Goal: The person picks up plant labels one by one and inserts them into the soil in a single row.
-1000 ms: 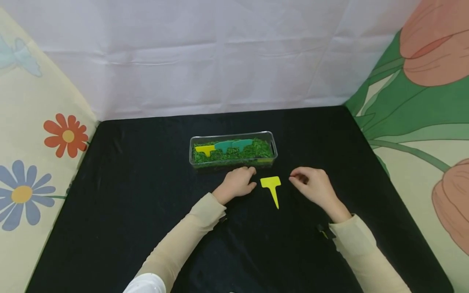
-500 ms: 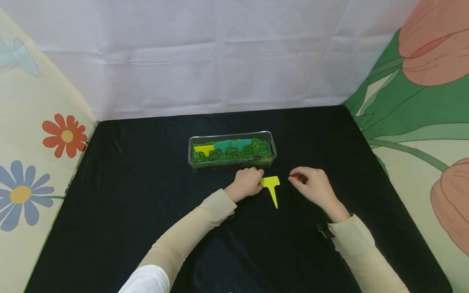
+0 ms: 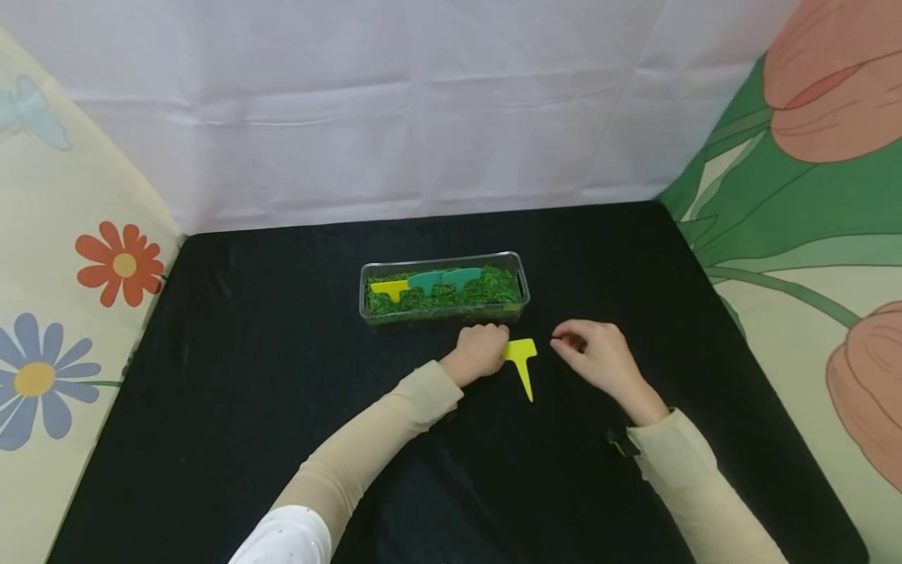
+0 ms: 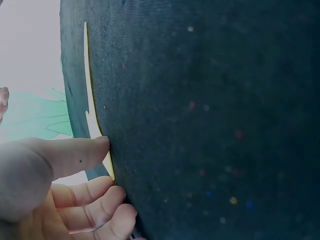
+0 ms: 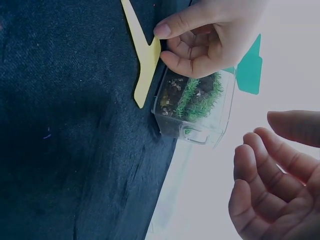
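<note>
A yellow T-shaped plant label (image 3: 521, 352) lies on the black cloth, its pointed stem toward me. My left hand (image 3: 481, 349) pinches the left end of its head. In the right wrist view, the thumb and a fingertip of that left hand (image 5: 205, 40) are at the label's edge (image 5: 145, 75). The left wrist view has the label (image 4: 91, 95) edge-on, with the thumb over its head. To the right of the label, apart from it, my right hand (image 3: 599, 356) hovers with loosely bent fingers and holds nothing.
Behind the hands stands a clear plastic box (image 3: 524, 301) filled with green artificial grass. Stuck in it in a row are a yellow label (image 3: 390, 289) and two teal labels (image 3: 461, 277). A white cloth wall (image 3: 423, 157) closes off the back.
My left hand has moved right to the yellow plant label and taken hold of its head end. My right hand has stayed nearly still.
</note>
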`<action>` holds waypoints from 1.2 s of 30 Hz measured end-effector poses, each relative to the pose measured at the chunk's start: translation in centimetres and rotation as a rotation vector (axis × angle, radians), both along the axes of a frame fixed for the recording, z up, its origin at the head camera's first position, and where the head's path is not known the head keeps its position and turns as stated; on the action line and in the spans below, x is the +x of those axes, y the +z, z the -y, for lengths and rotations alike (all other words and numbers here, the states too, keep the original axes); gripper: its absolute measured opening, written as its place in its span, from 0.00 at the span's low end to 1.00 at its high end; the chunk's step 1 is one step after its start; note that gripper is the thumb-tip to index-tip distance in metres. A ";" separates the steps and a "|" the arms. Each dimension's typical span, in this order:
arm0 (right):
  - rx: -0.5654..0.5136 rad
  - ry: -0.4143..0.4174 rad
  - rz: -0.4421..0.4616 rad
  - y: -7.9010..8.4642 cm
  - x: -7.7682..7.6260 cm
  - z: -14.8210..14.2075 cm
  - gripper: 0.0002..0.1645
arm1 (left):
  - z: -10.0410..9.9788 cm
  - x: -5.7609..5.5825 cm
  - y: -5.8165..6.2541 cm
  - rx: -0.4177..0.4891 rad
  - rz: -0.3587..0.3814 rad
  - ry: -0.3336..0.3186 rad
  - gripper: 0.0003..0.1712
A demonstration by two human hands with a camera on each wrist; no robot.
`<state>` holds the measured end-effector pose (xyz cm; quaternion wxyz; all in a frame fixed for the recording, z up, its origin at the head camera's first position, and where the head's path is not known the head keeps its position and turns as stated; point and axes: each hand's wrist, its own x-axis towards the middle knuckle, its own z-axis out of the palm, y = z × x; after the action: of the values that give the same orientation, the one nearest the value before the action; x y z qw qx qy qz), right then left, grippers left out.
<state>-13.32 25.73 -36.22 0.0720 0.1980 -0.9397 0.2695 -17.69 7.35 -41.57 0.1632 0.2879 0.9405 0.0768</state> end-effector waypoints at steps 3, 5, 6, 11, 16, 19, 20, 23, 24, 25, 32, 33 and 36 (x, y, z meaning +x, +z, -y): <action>0.006 0.004 -0.011 -0.1 -0.1 0.0 0.03 | -0.1 0.0 -0.1 -0.011 0.002 0.004 0.16; 0.012 0.008 -0.018 -0.1 -0.2 0.0 0.03 | -0.2 -0.1 -0.1 -0.016 0.008 0.010 0.16; 0.014 0.010 -0.022 -0.1 -0.3 0.0 0.03 | -0.2 -0.1 -0.1 -0.018 0.010 0.013 0.16; 0.022 0.013 -0.020 -0.1 -0.5 0.0 0.03 | -0.2 -0.3 -0.1 -0.012 0.017 0.008 0.15; 0.019 0.014 -0.009 0.1 -0.6 0.1 0.03 | 0.0 -0.3 -0.1 0.006 0.034 -0.019 0.08; 0.017 0.014 -0.010 0.2 -0.6 0.1 0.03 | 0.0 -0.4 -0.1 0.000 0.041 -0.030 0.08; 0.018 0.014 -0.009 0.2 -0.6 0.1 0.03 | 0.0 -0.4 0.0 -0.003 0.045 -0.032 0.10; 0.019 0.013 -0.004 0.2 -0.6 0.1 0.02 | -0.1 -0.7 0.2 -0.019 0.075 -0.033 0.17; 0.019 0.012 0.000 0.2 -0.6 0.1 0.02 | -0.1 -0.8 0.3 -0.023 0.089 -0.033 0.19; 0.019 0.012 0.005 0.2 -0.6 0.1 0.02 | -0.2 -0.8 0.3 -0.027 0.101 -0.036 0.21; 0.024 -0.004 0.046 0.1 -0.5 0.0 0.02 | -0.3 -1.0 0.4 -0.004 0.117 -0.100 0.14; 0.025 -0.006 0.050 0.1 -0.5 0.0 0.03 | -0.3 -0.9 0.3 0.004 0.106 -0.118 0.12; 0.030 -0.009 0.056 0.1 -0.5 -0.1 0.03 | -0.4 -0.8 0.2 0.017 0.078 -0.155 0.09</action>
<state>-13.84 25.79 -36.13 0.0440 0.1873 -0.9461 0.2607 -18.52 7.71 -41.37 0.2026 0.3583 0.9075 0.0833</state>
